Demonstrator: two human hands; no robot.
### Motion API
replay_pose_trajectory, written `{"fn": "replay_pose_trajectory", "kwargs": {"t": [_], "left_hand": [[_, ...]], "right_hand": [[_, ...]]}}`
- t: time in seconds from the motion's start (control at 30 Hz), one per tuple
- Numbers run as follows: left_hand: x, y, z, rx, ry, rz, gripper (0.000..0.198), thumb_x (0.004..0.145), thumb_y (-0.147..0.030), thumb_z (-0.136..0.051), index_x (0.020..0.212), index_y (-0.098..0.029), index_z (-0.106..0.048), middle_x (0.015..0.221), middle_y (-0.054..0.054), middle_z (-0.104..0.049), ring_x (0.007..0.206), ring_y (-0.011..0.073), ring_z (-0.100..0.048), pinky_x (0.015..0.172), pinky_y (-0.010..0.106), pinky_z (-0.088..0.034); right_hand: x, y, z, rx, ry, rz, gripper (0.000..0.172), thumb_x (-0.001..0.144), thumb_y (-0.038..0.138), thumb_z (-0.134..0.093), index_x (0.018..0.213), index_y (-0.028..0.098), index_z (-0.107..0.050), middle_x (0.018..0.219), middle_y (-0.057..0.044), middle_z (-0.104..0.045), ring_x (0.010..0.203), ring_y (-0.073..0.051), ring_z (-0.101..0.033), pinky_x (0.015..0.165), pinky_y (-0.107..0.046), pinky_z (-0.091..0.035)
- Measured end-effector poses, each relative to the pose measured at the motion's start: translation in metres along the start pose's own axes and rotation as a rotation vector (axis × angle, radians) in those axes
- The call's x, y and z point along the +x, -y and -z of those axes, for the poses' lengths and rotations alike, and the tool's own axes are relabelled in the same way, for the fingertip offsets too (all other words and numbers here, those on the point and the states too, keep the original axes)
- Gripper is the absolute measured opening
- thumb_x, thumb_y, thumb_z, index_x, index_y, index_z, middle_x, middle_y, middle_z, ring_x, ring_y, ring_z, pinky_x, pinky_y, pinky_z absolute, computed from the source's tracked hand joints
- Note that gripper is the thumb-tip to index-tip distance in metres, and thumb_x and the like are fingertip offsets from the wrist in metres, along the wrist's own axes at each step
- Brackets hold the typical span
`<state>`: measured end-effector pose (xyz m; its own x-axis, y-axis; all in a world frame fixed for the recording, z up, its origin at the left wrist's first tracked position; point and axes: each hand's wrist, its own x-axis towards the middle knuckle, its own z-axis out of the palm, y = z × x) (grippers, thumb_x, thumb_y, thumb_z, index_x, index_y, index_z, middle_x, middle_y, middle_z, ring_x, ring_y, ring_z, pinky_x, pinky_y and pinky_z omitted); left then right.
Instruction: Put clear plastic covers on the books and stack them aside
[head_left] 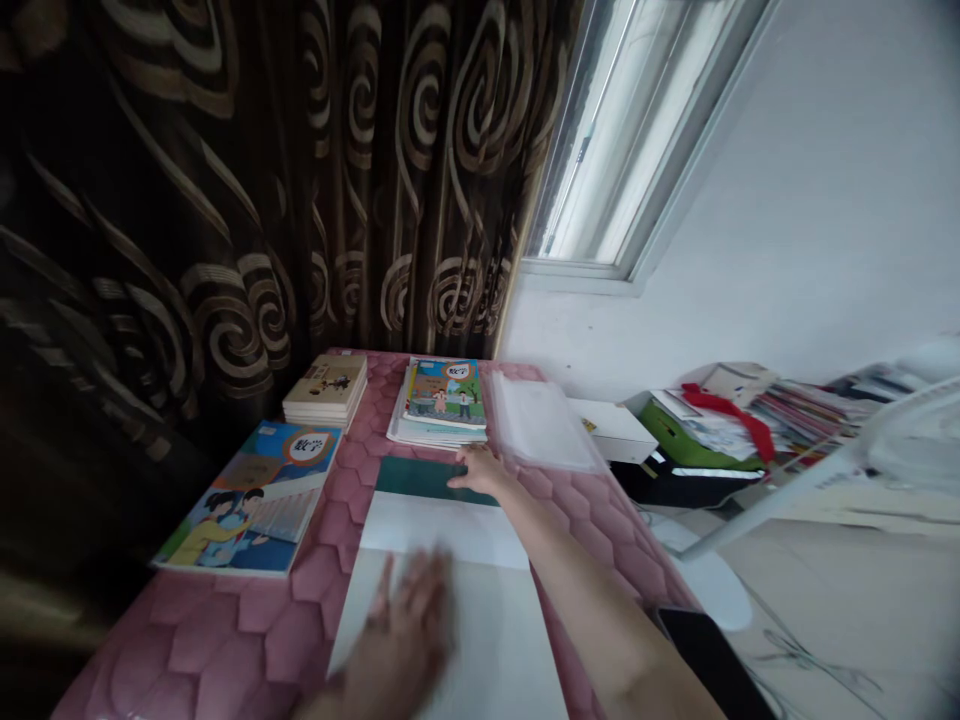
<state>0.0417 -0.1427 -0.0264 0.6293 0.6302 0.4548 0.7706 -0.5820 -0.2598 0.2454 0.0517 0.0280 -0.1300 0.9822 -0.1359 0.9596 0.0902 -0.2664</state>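
A long white sheet of paper (487, 640) lies lengthwise on the table, with a crease across it and a dark green band (409, 478) at its far end. My right hand (484, 472) rests at the right of this green band, thumb and fingers apart. Over the near part of the sheet is my left hand (405, 630), blurred by motion, with its fingers stretched out and nothing visible in them. Whether the left hand touches the paper I cannot tell. Just beyond the right hand lies a small stack topped by a colourful math textbook (446, 393).
On the left are a larger math textbook (251, 500) and a stack of tan books (326, 388). Clear plastic covers (544, 420) lie at the right, near a white box (611, 430). A dark phone-like slab (709, 660) sits by the right edge of the pink quilted tablecloth (232, 635).
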Motion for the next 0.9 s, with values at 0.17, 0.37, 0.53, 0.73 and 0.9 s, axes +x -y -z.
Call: {"fn": "replay_pose_trajectory", "kwargs": {"t": [0.17, 0.37, 0.53, 0.73, 0.9], "left_hand": [[-0.049, -0.043, 0.002, 0.089, -0.35, -0.189, 0.031, 0.09, -0.048, -0.052, 0.11, -0.029, -0.066, 0.141, 0.001, -0.055, 0.133, 0.0234, -0.045, 0.117, 0.047, -0.025], [-0.043, -0.038, 0.007, 0.105, -0.314, -0.229, 0.024, 0.096, -0.034, -0.046, 0.108, -0.029, -0.066, 0.13, -0.002, -0.063, 0.117, 0.0185, -0.057, 0.1, 0.039, -0.041], [-0.047, -0.03, 0.009, 0.081, -0.294, -0.343, 0.02, 0.095, -0.032, -0.049, 0.106, -0.025, -0.064, 0.119, 0.0, -0.068, 0.101, 0.0161, -0.064, 0.084, 0.03, -0.047], [-0.043, 0.027, 0.037, -0.07, -0.2, -0.34, 0.024, 0.092, -0.028, -0.054, 0.113, -0.022, -0.063, 0.119, 0.005, -0.069, 0.112, 0.019, -0.061, 0.101, 0.035, -0.043], [-0.019, 0.104, 0.035, -0.199, -0.003, -0.17, 0.032, 0.092, -0.012, -0.052, 0.117, -0.027, -0.063, 0.125, -0.001, -0.068, 0.124, 0.0146, -0.055, 0.109, 0.036, -0.039]], "right_hand": [[0.011, 0.002, 0.007, -0.005, 0.069, -0.024, 0.05, 0.062, 0.045, -0.083, 0.104, 0.025, -0.066, 0.123, -0.008, -0.061, 0.12, -0.027, -0.05, 0.097, -0.039, -0.038], [0.014, 0.002, 0.009, -0.009, 0.082, 0.009, 0.04, 0.062, 0.041, -0.084, 0.096, 0.023, -0.071, 0.117, -0.007, -0.065, 0.108, -0.023, -0.059, 0.085, -0.026, -0.043], [0.01, -0.009, 0.016, 0.045, 0.052, -0.006, 0.018, 0.074, 0.035, -0.075, 0.085, 0.021, -0.07, 0.094, -0.002, -0.07, 0.086, -0.016, -0.063, 0.068, -0.021, -0.04], [-0.027, -0.06, 0.052, 0.157, -0.02, -0.04, 0.023, 0.072, 0.035, -0.07, 0.061, 0.019, -0.058, 0.058, 0.005, -0.054, 0.063, -0.012, -0.053, 0.056, -0.02, -0.032], [-0.105, -0.111, 0.041, 0.395, -0.075, -0.125, 0.039, 0.066, 0.052, -0.064, 0.052, 0.022, -0.043, 0.049, 0.007, -0.041, 0.049, -0.011, -0.041, 0.048, -0.022, -0.029]]}}
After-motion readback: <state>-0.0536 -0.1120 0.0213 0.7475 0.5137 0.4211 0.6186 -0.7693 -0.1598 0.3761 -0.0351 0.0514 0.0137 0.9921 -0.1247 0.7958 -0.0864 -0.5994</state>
